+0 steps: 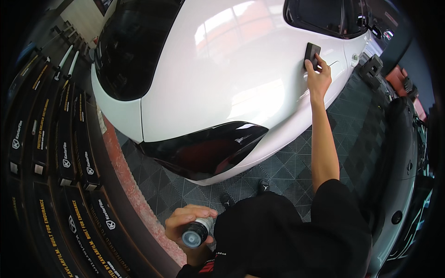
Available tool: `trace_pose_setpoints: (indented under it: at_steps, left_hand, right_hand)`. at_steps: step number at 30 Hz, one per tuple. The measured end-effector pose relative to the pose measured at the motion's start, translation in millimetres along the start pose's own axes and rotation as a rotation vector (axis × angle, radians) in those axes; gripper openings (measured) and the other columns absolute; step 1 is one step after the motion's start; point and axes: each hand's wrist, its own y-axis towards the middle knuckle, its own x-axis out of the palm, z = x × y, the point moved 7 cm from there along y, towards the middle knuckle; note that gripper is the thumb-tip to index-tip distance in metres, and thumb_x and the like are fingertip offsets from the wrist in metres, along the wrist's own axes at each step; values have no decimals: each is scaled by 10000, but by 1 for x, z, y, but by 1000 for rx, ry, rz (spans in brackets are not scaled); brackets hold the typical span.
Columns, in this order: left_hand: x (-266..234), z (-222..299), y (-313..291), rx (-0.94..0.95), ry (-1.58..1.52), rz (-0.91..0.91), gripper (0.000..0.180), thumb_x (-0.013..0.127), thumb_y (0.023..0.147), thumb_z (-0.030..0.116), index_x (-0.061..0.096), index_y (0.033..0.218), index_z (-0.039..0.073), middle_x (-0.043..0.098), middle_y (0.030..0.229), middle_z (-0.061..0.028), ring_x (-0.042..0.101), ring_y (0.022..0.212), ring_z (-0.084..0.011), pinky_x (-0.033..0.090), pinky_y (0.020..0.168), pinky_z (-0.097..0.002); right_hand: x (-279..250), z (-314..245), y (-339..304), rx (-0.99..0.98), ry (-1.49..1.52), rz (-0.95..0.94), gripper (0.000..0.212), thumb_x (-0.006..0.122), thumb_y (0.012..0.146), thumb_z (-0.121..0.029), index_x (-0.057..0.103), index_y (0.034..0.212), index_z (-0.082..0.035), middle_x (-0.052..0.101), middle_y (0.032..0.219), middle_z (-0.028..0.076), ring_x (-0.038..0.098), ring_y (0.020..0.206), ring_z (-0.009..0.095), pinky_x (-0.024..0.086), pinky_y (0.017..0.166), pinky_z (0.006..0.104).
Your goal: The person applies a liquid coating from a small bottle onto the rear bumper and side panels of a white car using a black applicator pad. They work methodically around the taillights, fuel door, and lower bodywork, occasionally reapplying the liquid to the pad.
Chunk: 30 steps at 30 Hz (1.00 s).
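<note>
My right hand (319, 79) reaches out over a white car (218, 60), its fingers closed round a dark block-shaped applicator pad (312, 54). The pad lies against the glossy body panel, below the dark side window (320, 16). Close to my body, at the lower middle, my left hand (187, 221) is wrapped round a small bottle (200, 230). The bottle is tilted, and its dark collar and pale round top face up toward me. Whether a cap covers that top I cannot tell. Nearest to me is the car's dark tail light (208, 150).
Stacked long black boxes (60, 185) line the left side, beside a reddish kerb (127, 171). Dark ribbed tiles (287, 162) cover the floor. A dark car (398, 185) stands at the right. A grey block-shaped object (371, 69) sits beyond the white car's side.
</note>
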Motion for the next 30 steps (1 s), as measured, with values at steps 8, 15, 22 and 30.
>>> trace_pose_setpoints:
  at_steps: [8,15,22,30]
  left_hand:
    - [-32,-1,-11,-20,-35,61,612,861,718,219,484,1138,-14,639,915,-190,696,767,-298,614,624,-359]
    - [-67,-5,-24,-22,-179,4,587,879,691,190,545,1121,-29,669,943,-215,707,811,-325,616,659,-384]
    - [-90,8,-32,-29,-193,37,587,882,685,209,548,1114,-12,667,930,-210,705,796,-327,612,653,-379]
    - [-95,12,-31,16,-63,29,642,843,731,312,457,1147,10,628,907,-167,687,727,-286,596,591,-335]
  right_hand:
    - [-6,-103,-137,-187,1,-237,385,781,726,-178,704,1083,-57,579,982,100,546,934,234,460,809,343]
    - [6,-172,-208,-352,-17,-352,398,792,663,-123,697,1045,-71,583,1033,121,546,955,274,429,848,390]
    - [28,-253,-267,-637,83,-466,430,777,598,-127,701,1022,-126,579,1054,106,541,916,268,389,787,406]
    - [46,-290,-296,-717,92,-569,380,715,646,-145,693,1023,-109,542,1042,108,513,922,251,373,780,406]
